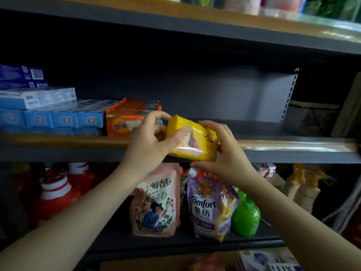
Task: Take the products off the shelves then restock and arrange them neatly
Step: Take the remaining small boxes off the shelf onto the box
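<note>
Head: both hands, L hand (151, 141) & R hand (227, 155), grip yellow pack (195, 141).

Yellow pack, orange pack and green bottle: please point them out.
yellow pack (197, 142), head view, its front face.
orange pack (121, 122), head view, its front face.
green bottle (247, 218), head view, its body.

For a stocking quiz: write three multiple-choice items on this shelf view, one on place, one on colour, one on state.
1. Where is the orange pack?
A. middle shelf, right of the blue boxes
B. lower shelf
C. in a hand

2. What colour is the held pack?
A. green
B. yellow
C. blue

3. How is the yellow pack held?
A. lying on the shelf
B. by one hand
C. by both hands

Answers:
1 A, it sits beside the boxes.
2 B, its wrapper is yellow.
3 C, left hand and right hand grip its ends.
</note>
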A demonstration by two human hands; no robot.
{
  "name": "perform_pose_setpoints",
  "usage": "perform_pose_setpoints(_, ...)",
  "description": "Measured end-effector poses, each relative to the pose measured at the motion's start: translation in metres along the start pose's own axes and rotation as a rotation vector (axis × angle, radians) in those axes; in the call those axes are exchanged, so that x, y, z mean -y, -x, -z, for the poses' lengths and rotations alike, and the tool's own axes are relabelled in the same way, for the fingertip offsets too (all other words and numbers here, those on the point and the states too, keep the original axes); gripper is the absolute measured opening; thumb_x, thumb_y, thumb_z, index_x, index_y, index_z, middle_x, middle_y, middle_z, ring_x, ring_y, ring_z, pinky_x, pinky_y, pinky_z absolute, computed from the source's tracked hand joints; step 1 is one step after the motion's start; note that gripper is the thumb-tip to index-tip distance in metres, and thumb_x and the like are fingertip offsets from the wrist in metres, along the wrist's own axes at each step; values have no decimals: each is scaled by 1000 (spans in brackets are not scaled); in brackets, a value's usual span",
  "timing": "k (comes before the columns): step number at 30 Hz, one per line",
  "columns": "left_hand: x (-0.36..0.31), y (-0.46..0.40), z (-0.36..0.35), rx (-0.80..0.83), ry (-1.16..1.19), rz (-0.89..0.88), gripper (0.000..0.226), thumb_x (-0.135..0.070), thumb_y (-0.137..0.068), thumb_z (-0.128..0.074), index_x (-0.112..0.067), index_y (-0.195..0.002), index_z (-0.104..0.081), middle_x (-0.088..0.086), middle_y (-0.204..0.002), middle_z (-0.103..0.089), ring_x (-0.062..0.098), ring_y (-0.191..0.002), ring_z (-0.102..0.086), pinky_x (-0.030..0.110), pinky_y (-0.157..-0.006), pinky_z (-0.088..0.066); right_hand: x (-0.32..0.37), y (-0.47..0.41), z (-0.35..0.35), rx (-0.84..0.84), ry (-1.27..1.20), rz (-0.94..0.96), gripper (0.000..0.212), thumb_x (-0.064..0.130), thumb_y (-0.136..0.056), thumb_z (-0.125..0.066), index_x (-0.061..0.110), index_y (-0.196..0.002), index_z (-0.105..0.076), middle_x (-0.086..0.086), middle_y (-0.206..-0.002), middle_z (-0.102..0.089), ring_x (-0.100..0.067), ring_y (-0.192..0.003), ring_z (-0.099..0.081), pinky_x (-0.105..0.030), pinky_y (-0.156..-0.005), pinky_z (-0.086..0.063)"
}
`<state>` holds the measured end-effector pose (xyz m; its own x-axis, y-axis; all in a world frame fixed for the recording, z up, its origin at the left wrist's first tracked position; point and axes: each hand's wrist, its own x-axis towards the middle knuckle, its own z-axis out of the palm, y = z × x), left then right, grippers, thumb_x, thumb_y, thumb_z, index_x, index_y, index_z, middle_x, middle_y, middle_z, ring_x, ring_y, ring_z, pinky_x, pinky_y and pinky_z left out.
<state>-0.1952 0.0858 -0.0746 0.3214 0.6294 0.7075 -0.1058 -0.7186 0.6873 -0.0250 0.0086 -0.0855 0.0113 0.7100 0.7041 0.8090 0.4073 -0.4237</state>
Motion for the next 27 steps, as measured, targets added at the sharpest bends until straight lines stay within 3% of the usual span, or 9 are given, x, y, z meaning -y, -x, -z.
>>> perform_pose_setpoints(3,5,17,-4,8,177,166,28,-23,-76,-71,-27,-98,-53,-5,-85,-66,2,-74,-63,15,-61,-48,-1,19,-4,-18,-188,-136,91,15,-62,-85,34,-133,-30,-1,-125,-50,-10,-109,-55,-27,-87,-50)
perform_pose_setpoints(6,14,32,-5,96,304,249,33,-14,-77,-71,-25,-103,-54,-1,-103,-64,11,-96,-63,26,-74,-56,-3,35,3,4,-370,-203,82,7,-68,-79,36,-130,-32,-1,-114,-59,-14,-99,-64,-29,-82,-55)
perform_pose_setpoints(11,24,43,-3,286,-68,-108,44,-21,-73,-73,-46,-101,-49,-15,-113,-60,3,-113,-54,25,-94,-45,-8,53,14,-27,-184,-66,50,1,-71,-77,31,-101,-51,8,-100,-61,-8,-86,-61,-22,-72,-50)
perform_pose_setpoints(15,32,46,-19,247,-130,-212,40,-11,-76,-69,-29,-104,-47,-17,-117,-58,-2,-111,-55,14,-93,-41,-2,62,21,-79,-115,-19,46,13,-70,-74,36,-102,-50,11,-105,-58,-7,-94,-58,-28,-77,-50)
perform_pose_setpoints(19,38,54,-33,280,331,183,40,15,-78,-60,-13,-105,-51,1,-104,-62,4,-92,-63,19,-77,-50,13,71,31,-96,-125,-30,47,45,-64,-72,45,-105,-49,28,-105,-58,-2,-100,-58,-23,-82,-52)
perform_pose_setpoints(21,47,61,-40,321,474,332,41,6,-78,-66,-5,-114,-51,10,-106,-64,14,-92,-64,28,-81,-51,20,74,35,-36,-107,-4,57,50,-63,-71,45,-115,-47,26,-112,-57,-3,-106,-57,-23,-85,-51)
perform_pose_setpoints(23,56,69,-46,381,668,442,65,-16,-65,-82,-3,-121,-51,13,-108,-66,22,-95,-65,32,-82,-53,24,75,39,60,-92,17,66,47,-65,-73,39,-125,-45,16,-122,-56,-6,-111,-55,-24,-89,-51)
perform_pose_setpoints(25,59,75,-50,396,809,537,76,-28,-50,-90,-5,-114,-57,11,-101,-70,22,-89,-67,29,-75,-54,23,76,44,157,-117,-8,72,35,-67,-78,39,-128,-40,14,-124,-54,-4,-112,-54,-21,-89,-50)
perform_pose_setpoints(27,62,81,-52,418,863,600,66,-31,-47,-92,-9,-103,-66,10,-92,-71,20,-81,-69,28,-68,-55,25,77,48,224,-150,-65,73,25,-70,-79,40,-129,-39,17,-122,-54,-4,-107,-57,-24,-86,-53)
